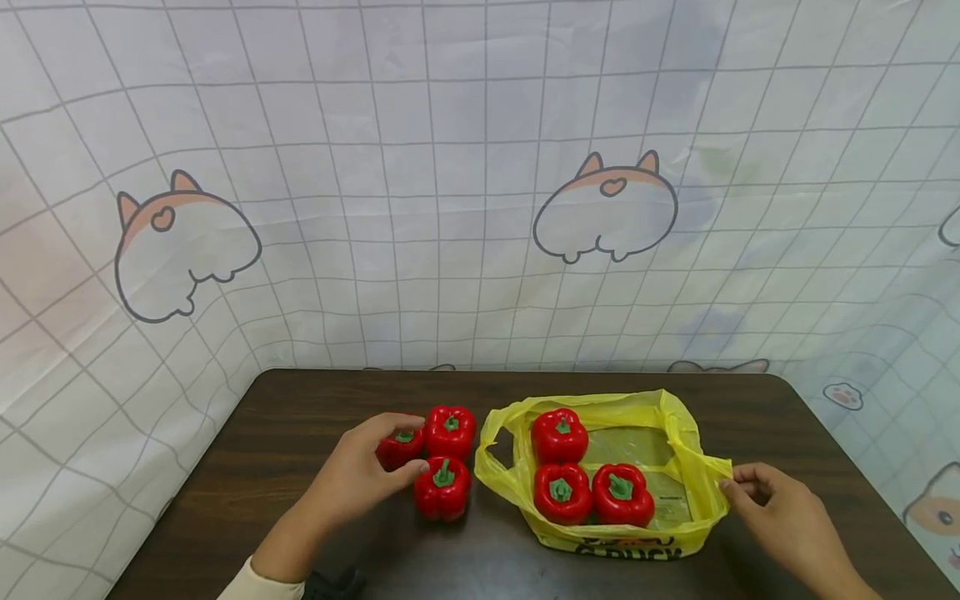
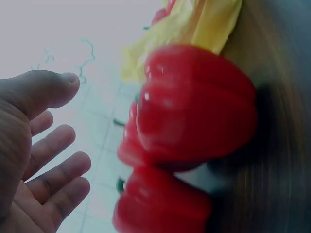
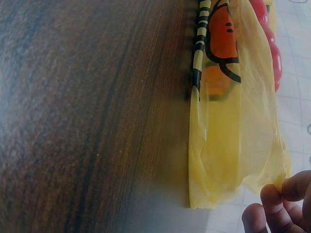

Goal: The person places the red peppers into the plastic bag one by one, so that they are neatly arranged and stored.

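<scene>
My left hand (image 1: 366,468) is held over the left side of three red bell peppers, its thumb and fingers spread apart. Its fingers partly cover the leftmost bell pepper (image 1: 397,452); the back bell pepper (image 1: 454,432) and the front bell pepper (image 1: 442,492) lie right beside it. In the left wrist view, a gap separates the spread fingers from the nearest bell pepper (image 2: 194,107). To the right stands a yellow plastic bag (image 1: 693,500) with its mouth wide, holding three more red bell peppers (image 1: 562,493). My right hand (image 1: 787,512) pinches the bag's right edge between thumb and fingers.
The dark wooden table (image 1: 300,433) carries everything. Behind it hangs a white curtain (image 1: 420,208) with a grid and cartoon animals. A dark object (image 1: 335,582) lies at the front edge near my left sleeve (image 1: 258,583).
</scene>
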Demonstrator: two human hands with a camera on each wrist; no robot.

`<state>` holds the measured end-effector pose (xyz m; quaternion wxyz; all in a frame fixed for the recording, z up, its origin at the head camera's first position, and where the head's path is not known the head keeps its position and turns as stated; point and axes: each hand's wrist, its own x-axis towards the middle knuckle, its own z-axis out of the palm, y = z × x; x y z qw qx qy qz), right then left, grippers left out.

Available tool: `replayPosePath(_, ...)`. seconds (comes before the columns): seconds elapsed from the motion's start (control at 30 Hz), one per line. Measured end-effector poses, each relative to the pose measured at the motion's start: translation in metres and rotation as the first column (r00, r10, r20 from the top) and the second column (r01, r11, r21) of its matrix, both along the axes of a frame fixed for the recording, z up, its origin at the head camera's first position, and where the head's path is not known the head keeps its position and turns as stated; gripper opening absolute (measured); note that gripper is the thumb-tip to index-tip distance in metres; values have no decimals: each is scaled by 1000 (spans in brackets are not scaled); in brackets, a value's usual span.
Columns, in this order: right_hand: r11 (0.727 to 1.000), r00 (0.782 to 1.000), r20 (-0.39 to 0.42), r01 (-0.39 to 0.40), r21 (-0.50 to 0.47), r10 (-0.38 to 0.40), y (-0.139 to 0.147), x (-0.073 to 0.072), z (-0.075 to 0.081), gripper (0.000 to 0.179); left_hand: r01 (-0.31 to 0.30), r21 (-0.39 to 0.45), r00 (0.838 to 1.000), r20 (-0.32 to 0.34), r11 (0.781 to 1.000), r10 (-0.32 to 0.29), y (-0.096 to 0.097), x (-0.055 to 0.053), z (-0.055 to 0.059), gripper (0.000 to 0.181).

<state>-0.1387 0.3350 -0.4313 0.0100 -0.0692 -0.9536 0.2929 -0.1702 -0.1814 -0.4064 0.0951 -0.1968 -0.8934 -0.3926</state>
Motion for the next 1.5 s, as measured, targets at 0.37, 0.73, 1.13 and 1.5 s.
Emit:
replayPosePath(0.37, 1000, 1000, 1, -4, -2, 4, -1, -1, 2, 46, -54, -38, 998, -32, 998, 53, -31, -19, -12, 55)
replayPosePath(0.73, 1000, 1000, -13, -13, -2, 13, -2, -1, 1, 43, -26, -96, 996, 87, 995, 35, -48, -34, -22, 66)
replayPosePath(1.13, 1000, 999, -35, -12, 4, 12, -3, 0, 1, 43, 31, -152, 974, 225, 988, 4, -48, -46, -24, 73)
replayPosePath(1.5, 1000, 1000, -24, -9, 2, 9, -1, 3, 1, 45, 118, -201, 973, 221, 972, -72, -49, -56, -24, 73)
